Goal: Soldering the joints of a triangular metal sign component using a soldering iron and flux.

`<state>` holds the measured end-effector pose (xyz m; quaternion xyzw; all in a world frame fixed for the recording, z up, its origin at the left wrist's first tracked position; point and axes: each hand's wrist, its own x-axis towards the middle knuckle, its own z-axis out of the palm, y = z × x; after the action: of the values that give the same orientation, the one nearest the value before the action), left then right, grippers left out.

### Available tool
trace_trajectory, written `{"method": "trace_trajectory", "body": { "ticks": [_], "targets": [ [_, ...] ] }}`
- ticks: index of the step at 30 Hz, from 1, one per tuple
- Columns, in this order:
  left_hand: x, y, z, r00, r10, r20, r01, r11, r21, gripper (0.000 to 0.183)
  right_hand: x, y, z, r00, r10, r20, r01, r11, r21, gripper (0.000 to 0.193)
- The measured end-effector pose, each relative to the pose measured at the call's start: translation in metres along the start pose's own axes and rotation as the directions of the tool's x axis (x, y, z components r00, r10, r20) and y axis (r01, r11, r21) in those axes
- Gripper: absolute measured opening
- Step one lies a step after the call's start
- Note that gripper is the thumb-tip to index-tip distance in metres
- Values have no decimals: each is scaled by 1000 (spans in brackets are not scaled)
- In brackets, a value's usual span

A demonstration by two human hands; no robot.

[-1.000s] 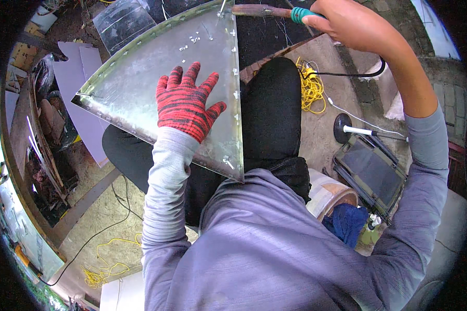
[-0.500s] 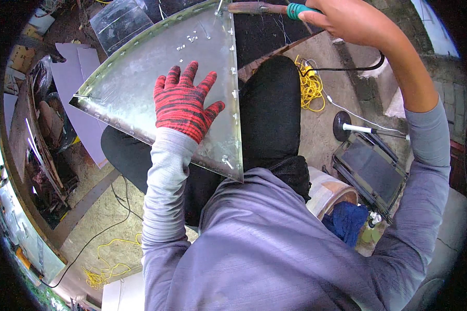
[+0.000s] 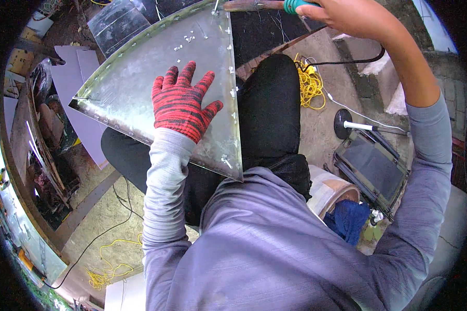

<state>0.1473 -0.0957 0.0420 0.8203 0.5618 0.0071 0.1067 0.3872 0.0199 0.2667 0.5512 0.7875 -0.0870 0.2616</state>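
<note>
A fan-shaped grey sheet-metal panel [image 3: 122, 85] with a raised rim lies across my thighs. Small pale blobs dot its edges, and thin metal pins stand near its corners. My left hand [image 3: 184, 106], in a red and black striped glove, rests open on the panel with fingers spread. My bare right hand [image 3: 347, 18] is closed around the teal grip of a soldering iron [image 3: 254, 5] with a brownish shaft. The iron's end is beside a pin [image 3: 216, 7] at the far corner. Whether it touches cannot be seen.
On the right are a coiled yellow cord [image 3: 310, 90], a black cable [image 3: 347, 62], a dark flat-panelled frame [image 3: 373, 160] and a drum [image 3: 337, 189] with a blue cloth [image 3: 347, 217]. Purple-grey board [image 3: 80, 98] and scrap lie left. A dark sheet [image 3: 264, 31] borders the far side.
The iron and my right hand have shifted slightly left and up in view, along with the panel's far corner. My left hand stays flat in the same place on the panel.
</note>
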Motion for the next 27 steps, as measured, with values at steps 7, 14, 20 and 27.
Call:
{"method": "trace_trajectory", "body": {
  "ticks": [7, 14, 20, 27],
  "targets": [
    [0, 2, 0, 1000, 13, 0, -13, 1000, 11, 70, 2, -7, -2, 987, 148, 57, -146, 989, -29, 44],
    [-2, -1, 1, 1000, 11, -8, -11, 1000, -9, 70, 0, -7, -1, 996, 84, 4, -84, 996, -10, 42],
    [4, 3, 2, 999, 29, -12, -29, 999, -17, 69, -1, 2, 3, 998, 41, -45, -43, 999, -22, 42],
    [1, 1, 1, 1000, 16, -16, -16, 1000, -19, 69, 0, 1, 6, 996, 8, -86, -13, 999, -51, 41]
  ]
}}
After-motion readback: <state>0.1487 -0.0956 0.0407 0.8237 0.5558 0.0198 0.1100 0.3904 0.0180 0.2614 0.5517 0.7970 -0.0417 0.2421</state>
